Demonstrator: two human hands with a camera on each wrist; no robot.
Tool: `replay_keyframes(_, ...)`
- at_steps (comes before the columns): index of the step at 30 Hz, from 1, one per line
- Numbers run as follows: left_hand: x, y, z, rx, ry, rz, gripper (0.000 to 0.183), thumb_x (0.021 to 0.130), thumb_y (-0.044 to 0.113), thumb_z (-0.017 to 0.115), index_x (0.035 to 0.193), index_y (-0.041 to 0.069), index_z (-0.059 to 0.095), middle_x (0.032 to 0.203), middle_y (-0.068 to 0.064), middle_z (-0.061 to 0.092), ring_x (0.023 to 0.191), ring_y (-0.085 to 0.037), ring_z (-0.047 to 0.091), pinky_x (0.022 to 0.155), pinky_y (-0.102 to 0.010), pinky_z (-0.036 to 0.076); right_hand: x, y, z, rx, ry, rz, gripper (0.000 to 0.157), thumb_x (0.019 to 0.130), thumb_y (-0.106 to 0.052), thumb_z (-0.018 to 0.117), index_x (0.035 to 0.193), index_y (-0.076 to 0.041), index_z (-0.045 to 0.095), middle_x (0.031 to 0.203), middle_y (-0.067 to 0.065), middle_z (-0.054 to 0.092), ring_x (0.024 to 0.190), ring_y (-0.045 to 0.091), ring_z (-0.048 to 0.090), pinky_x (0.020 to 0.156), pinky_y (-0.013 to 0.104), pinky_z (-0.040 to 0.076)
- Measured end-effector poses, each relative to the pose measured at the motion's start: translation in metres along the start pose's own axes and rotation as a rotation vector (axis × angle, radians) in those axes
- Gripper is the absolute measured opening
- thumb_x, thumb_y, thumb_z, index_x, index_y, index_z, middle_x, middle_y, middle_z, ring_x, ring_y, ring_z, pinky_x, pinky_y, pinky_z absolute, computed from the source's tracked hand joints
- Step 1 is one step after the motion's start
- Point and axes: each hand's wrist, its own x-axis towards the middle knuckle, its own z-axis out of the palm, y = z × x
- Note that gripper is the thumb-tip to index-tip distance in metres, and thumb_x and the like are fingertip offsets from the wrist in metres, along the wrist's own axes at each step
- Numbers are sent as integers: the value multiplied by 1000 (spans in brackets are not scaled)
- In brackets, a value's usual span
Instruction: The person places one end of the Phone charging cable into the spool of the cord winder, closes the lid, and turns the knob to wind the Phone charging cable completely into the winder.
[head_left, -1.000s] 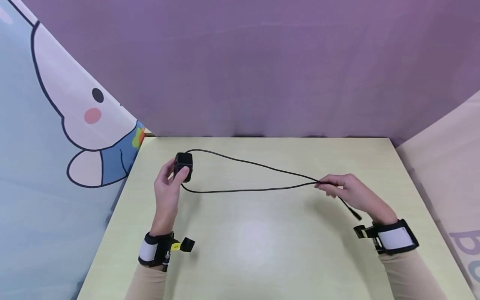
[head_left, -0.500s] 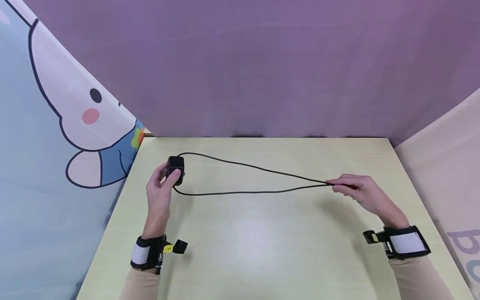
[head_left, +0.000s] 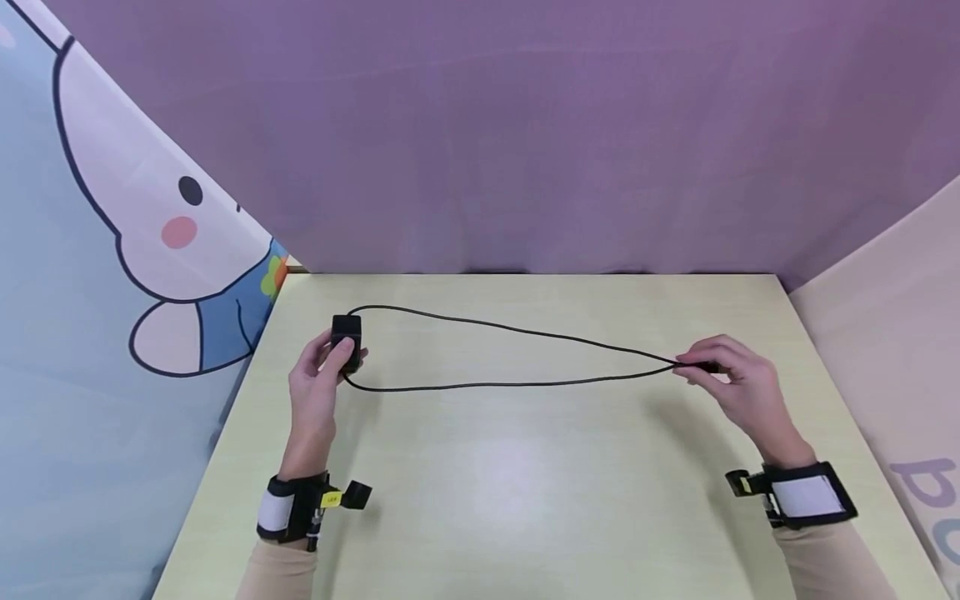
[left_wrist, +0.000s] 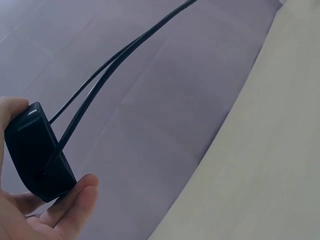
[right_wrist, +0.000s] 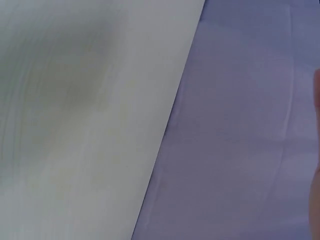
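In the head view my left hand (head_left: 313, 392) grips a black power adapter (head_left: 347, 329), its thumb across the near face. The left wrist view has the adapter (left_wrist: 37, 150) between thumb and fingers, with the cable (left_wrist: 107, 70) running away from it. From the adapter's two ends, two strands of thin black cable (head_left: 480, 385) stretch right and converge at my right hand (head_left: 750, 392). Thumb and fingertips there pinch both strands together, and a black plug end (head_left: 707, 367) shows inside the hand. Only a sliver of the right hand (right_wrist: 315, 200) appears in the right wrist view.
Both hands are above a pale table (head_left: 510, 500), their shadows falling on it. A purple cloth (head_left: 525, 150) hangs behind its far edge. Printed cloth (head_left: 60, 333) stands to the left, pale cloth (head_left: 900, 333) to the right. Each wrist wears a black strap with a small camera.
Both hands have drawn apart, the left slightly leftward with the adapter, the right rightward along the cable. The plug end that hung below the right hand now lies within it.
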Motion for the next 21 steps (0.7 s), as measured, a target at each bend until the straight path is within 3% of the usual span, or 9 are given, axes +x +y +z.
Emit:
replay_keyframes(2, 1, 0, -1, 2, -4, -3, 59, 101, 40, 66, 151, 15, 49, 129, -1, 60, 102, -5, 72, 109, -32, 44, 0, 1, 1, 16, 40, -62, 14, 76, 7, 86, 85, 4, 76, 84, 13, 69, 85, -4, 63, 73, 5, 51)
replay_keyframes(3, 1, 0, -2, -1, -5, -2, 59, 101, 40, 66, 151, 15, 49, 129, -1, 60, 102, -5, 72, 108, -31, 44, 0, 1, 2, 26, 52, -84, 13, 79, -1, 86, 84, 5, 75, 83, 14, 69, 85, -4, 64, 73, 5, 51)
replay_keyframes(6, 3, 0, -5, -22, -6, 5, 58, 101, 40, 67, 150, 14, 49, 130, -2, 61, 101, -6, 73, 105, -25, 48, 0, 1, 3, 63, 45, -117, 28, 87, -21, 80, 83, 7, 75, 86, 16, 70, 89, -2, 66, 76, 6, 52)
replay_keyframes(10, 5, -1, -7, -48, -3, 1, 57, 101, 38, 67, 149, 12, 50, 130, -2, 62, 101, -7, 73, 99, -20, 52, -2, -1, 3, 54, 17, -84, 33, 90, -25, 73, 89, 8, 76, 92, 18, 71, 98, -4, 66, 81, 5, 51)
replay_keyframes(14, 6, -1, -9, -33, 2, -31, 59, 100, 40, 68, 148, 12, 50, 128, -1, 62, 101, -6, 73, 98, -20, 52, -5, -6, 3, -164, 11, -131, 46, 101, -38, 58, 95, 5, 74, 95, 16, 73, 100, -8, 64, 87, 1, 45)
replay_keyframes(18, 7, 0, -10, -16, 10, -53, 62, 100, 44, 68, 150, 13, 49, 130, 0, 62, 101, -5, 73, 99, -20, 50, -8, -8, 3, -425, 30, -326, 48, 110, -38, 46, 98, 3, 68, 97, 14, 75, 89, 11, 72, 87, 8, 50)
replay_keyframes(21, 7, 1, -11, -11, 13, -58, 63, 100, 44, 67, 151, 12, 48, 130, 0, 61, 100, -4, 72, 99, -19, 50, -6, -7, 4, -474, 51, -452, 40, 111, -28, 48, 100, 5, 68, 99, 16, 75, 80, 27, 72, 85, 18, 54)
